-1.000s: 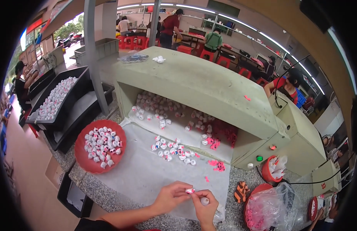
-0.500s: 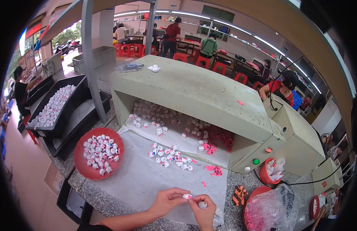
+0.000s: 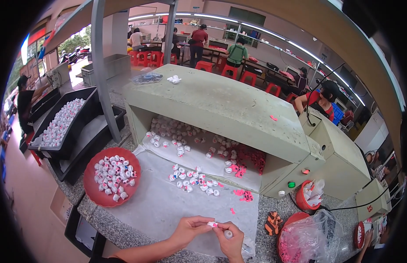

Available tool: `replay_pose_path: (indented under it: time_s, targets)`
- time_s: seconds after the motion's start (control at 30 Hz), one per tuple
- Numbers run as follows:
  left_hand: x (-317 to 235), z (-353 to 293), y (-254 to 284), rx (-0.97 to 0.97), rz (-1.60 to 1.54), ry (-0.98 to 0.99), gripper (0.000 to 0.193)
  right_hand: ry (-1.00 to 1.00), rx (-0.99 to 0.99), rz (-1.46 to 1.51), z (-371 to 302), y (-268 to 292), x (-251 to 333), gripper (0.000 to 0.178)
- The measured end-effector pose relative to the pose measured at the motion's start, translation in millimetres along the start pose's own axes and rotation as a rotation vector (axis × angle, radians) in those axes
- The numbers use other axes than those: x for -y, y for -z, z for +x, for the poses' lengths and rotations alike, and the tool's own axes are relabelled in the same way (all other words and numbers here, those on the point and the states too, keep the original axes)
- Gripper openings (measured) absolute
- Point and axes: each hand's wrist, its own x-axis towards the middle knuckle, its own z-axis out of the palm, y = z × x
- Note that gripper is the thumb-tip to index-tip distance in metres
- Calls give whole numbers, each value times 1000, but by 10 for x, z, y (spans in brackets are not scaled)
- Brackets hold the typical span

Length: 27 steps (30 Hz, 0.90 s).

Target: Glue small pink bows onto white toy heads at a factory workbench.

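Note:
My left hand (image 3: pixel 188 231) pinches a small white rounded piece with a pink patch (image 3: pixel 212 225) between thumb and fingertips, just above the white sheet. Close against it, my right hand (image 3: pixel 231 242) is closed, its fingertips touching the pink side. A whitish, round-ended thing (image 3: pixel 228 234) sticks out of the right fist; its kind cannot be made out. Beyond the hands lie several similar white pieces (image 3: pixel 195 179) and flat pink cut-outs (image 3: pixel 243 195) on the white sheet (image 3: pixel 159 210).
A red bowl (image 3: pixel 90 184) of white pieces stands at left, near a stacked black bin (image 3: pixel 87 115). Ahead is an open-fronted grey-green metal box (image 3: pixel 212 103) with more pieces inside. At right are a plastic bag (image 3: pixel 319 239), orange-and-black scraps (image 3: pixel 273 223) and a red cup (image 3: pixel 308 202). Co-workers are beyond.
Both hands have stayed nearly in place, with the white piece still pinched between them. The right hand has shifted and turned slightly. At far left, a co-worker's posture has changed.

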Motion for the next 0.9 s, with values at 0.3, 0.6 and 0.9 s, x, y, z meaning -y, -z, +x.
replay_pose_path:
  time_s: [0.3, 0.6, 0.9]
  targets:
    - [14, 7, 18, -16, -79, 97, 25, -188, 37, 144, -11, 32, -11, 15]
    - [-27, 29, 40, 36, -115, 147, 26, 139, 25, 47, 15, 16, 77, 24]
    - [-17, -21, 8, 224, 230, -147, 29, -79, 112, 374, -13, 105, 34, 15]
